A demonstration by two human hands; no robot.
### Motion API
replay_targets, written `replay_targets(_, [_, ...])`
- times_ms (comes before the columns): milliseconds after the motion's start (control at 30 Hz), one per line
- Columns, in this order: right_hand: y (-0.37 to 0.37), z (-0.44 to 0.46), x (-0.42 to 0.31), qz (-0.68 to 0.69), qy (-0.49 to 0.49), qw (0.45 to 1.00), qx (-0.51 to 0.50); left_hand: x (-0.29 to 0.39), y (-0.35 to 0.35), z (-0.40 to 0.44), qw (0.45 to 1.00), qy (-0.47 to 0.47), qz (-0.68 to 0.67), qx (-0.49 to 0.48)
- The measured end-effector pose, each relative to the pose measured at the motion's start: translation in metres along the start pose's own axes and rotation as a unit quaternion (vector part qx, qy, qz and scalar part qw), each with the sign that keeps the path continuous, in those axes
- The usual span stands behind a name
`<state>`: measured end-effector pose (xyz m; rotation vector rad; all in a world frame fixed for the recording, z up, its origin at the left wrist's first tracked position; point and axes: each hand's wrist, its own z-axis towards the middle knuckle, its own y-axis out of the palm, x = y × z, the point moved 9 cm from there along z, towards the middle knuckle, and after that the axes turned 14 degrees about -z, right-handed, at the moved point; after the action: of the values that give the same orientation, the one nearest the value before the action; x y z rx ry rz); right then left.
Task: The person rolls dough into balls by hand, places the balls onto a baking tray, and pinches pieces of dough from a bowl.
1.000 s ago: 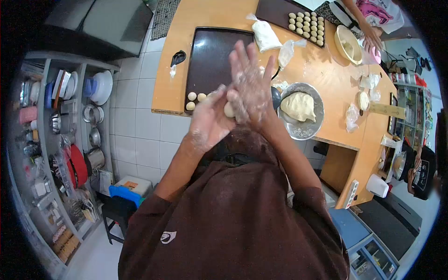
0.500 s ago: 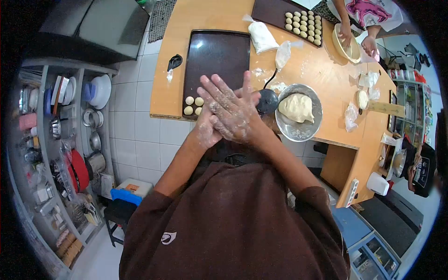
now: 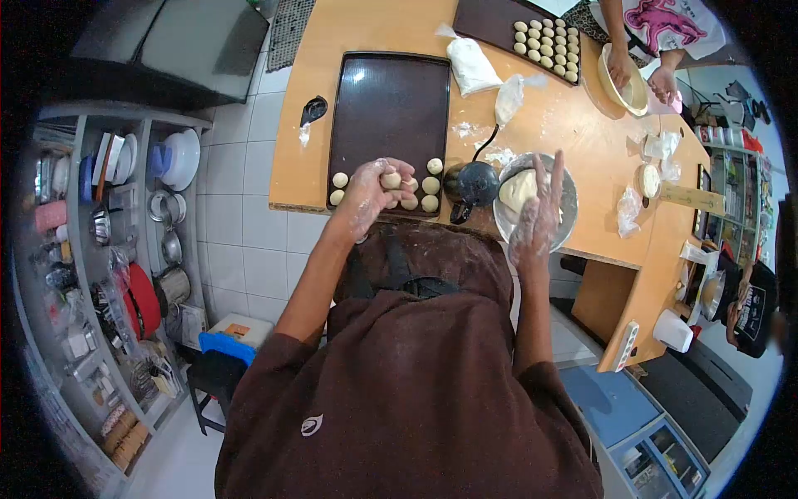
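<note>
My left hand [image 3: 371, 194], dusted with flour, is over the near edge of a dark baking tray [image 3: 391, 108]. Its fingers curl around a small round dough ball [image 3: 391, 180]. More dough balls sit along the tray's near edge, some by my fingertips and others in the right corner [image 3: 431, 185]. My right hand [image 3: 536, 220], also floury, is raised over the near side of a metal bowl [image 3: 568, 195] with its fingers stretched out and nothing in it. A large lump of dough [image 3: 517, 190] lies in that bowl, partly hidden by the hand.
A black round device [image 3: 477, 183] stands between tray and bowl. Bags of white powder [image 3: 472, 66] lie behind. Across the table, another person's hand [image 3: 618, 68] reaches into a cream bowl [image 3: 636, 98], near a second tray [image 3: 486, 21] of dough balls. Shelves [image 3: 141, 249] stand at left.
My hands were pressed palm to palm above the tray's near right corner. They have parted: the left is low at the tray with a dough ball, the right is over the bowl.
</note>
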<state>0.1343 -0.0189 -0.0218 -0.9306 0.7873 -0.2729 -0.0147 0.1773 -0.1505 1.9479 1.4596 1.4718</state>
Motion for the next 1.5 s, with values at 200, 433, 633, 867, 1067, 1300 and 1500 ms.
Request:
replay_targets(200, [-0.008, -0.054, 0.058, -0.041, 0.102, 0.994, 0.006, 0.005, -0.021, 0.031, 0.965, -0.008, 0.255, 0.060])
replay_targets(433, [-0.021, -0.081, 0.077, -0.054, 0.142, 0.988, 0.005, 0.006, -0.002, 0.057, 0.764, 0.117, 0.635, -0.003])
replay_targets(633, [-0.034, -0.088, 0.082, -0.087, 0.165, 0.982, 0.014, -0.012, -0.002, 0.072, 0.647, 0.190, 0.736, -0.056])
replay_targets(867, [-0.036, -0.098, 0.094, -0.101, 0.193, 0.976, 0.008, -0.021, -0.006, 0.077, 0.670, 0.179, 0.715, -0.088])
replay_targets(1067, [-0.031, -0.095, 0.098, -0.106, 0.194, 0.975, -0.001, -0.016, -0.014, 0.078, 0.725, 0.178, 0.658, -0.094])
replay_targets(1300, [-0.022, -0.092, 0.103, -0.099, 0.182, 0.978, -0.007, -0.019, -0.015, 0.084, 0.735, 0.177, 0.645, -0.109])
replay_targets(1500, [-0.018, -0.093, 0.103, -0.098, 0.199, 0.975, -0.024, -0.025, -0.017, 0.089, 0.740, 0.161, 0.644, -0.105])
